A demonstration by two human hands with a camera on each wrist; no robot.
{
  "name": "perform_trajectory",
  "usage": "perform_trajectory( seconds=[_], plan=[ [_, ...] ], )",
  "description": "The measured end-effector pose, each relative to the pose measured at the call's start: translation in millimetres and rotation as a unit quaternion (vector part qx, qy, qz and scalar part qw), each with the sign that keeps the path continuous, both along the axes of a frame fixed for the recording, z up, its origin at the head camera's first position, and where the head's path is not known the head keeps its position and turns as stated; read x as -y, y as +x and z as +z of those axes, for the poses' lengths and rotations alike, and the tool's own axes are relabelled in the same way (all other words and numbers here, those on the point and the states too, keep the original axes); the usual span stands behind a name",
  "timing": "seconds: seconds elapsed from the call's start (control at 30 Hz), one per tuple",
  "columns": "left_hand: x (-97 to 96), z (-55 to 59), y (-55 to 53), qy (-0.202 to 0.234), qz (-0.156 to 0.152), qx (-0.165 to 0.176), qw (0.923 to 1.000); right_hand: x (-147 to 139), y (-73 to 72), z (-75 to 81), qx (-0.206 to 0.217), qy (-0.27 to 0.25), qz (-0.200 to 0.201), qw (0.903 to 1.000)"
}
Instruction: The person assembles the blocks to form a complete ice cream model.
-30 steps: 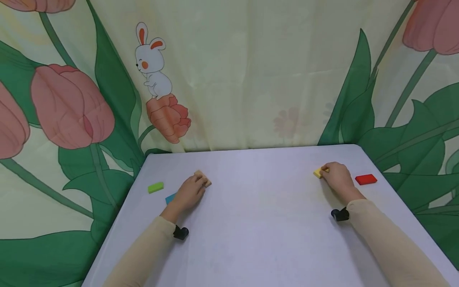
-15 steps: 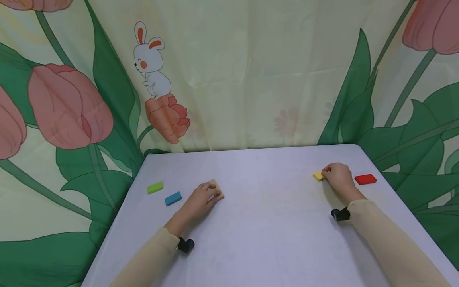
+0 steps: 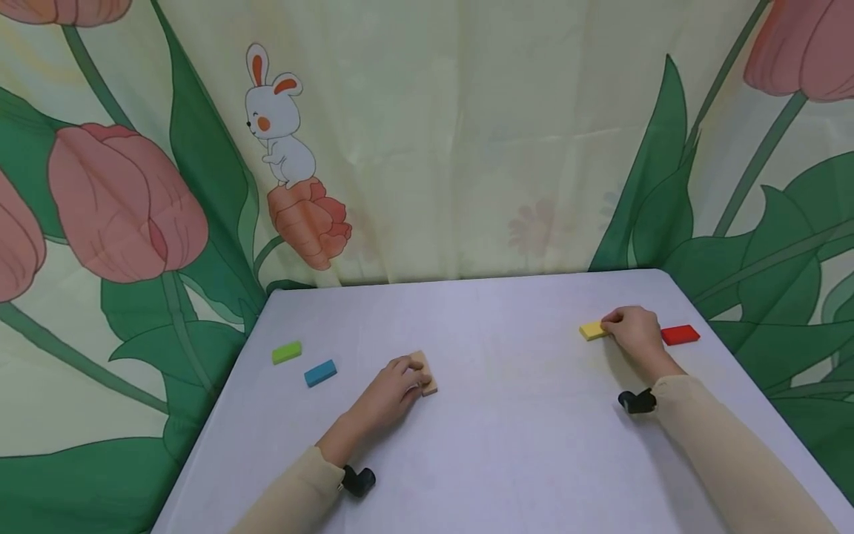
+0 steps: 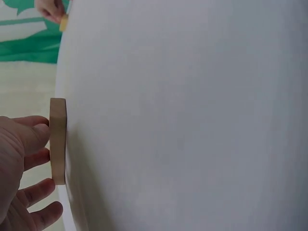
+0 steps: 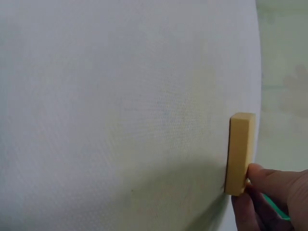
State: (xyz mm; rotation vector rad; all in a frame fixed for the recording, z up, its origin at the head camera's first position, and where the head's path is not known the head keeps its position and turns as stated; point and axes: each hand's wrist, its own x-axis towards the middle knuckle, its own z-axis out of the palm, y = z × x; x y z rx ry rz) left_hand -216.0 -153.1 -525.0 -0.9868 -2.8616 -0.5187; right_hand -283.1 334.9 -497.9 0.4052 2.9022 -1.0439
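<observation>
My left hand (image 3: 389, 393) holds a flat, plain wooden block (image 3: 429, 386) by its left side, left of the table's middle. The left wrist view has this wooden block (image 4: 58, 144) standing out ahead of the thumb and fingertips. At the far right, my right hand (image 3: 635, 335) pinches the right end of a yellow block (image 3: 590, 331). In the right wrist view, thumb and fingers grip the lower end of the yellow block (image 5: 237, 155). The fingers partly cover both blocks.
A green block (image 3: 287, 352) and a blue block (image 3: 321, 373) lie on the left of the white table (image 3: 507, 445). Just right of my right hand is a red block (image 3: 680, 335). A printed curtain (image 3: 467, 148) hangs behind the table's far edge.
My left hand has slid the wooden block rightward and nearer to me, uncovering the blue block. The right hand, with the yellow block, has shifted only slightly toward me.
</observation>
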Motion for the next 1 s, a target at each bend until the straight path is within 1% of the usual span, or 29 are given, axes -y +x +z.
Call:
perform_trajectory(
  seconds=[0.13, 0.2, 0.3, 0.5, 0.67, 0.8, 1.0],
  plan=[
    [-5.8, -3.5, 11.5, -0.006, -0.003, 0.009, 0.9999, -0.8, 1.5, -2.6, 0.001, -0.012, -0.004, 0.9999],
    [-8.8, -4.5, 15.9, -0.012, -0.005, 0.008, 0.9999, 0.0, 2.2, -2.1, 0.001, -0.021, -0.004, 0.9998],
    [-14.3, -2.9, 20.6, -0.010, -0.014, 0.005, 0.9998, 0.7, 2.5, -0.7, 0.001, -0.029, -0.002, 0.9996],
    [-26.1, 2.6, 24.5, -0.004, -0.040, 0.007, 0.9992, 1.0, 6.2, 4.0, 0.004, -0.034, 0.014, 0.9993],
    [-34.1, 2.2, 28.7, 0.000, -0.059, -0.003, 0.9982, 1.7, 10.8, 1.1, 0.014, -0.034, 0.028, 0.9989],
    [-38.7, 1.6, 32.4, 0.011, -0.072, -0.009, 0.9973, 6.0, 13.3, 0.0, 0.019, -0.034, 0.038, 0.9985],
    [-51.4, 2.4, 37.5, 0.021, -0.090, 0.000, 0.9957, 8.6, 16.1, -0.1, 0.025, -0.029, 0.051, 0.9980]
  ],
)
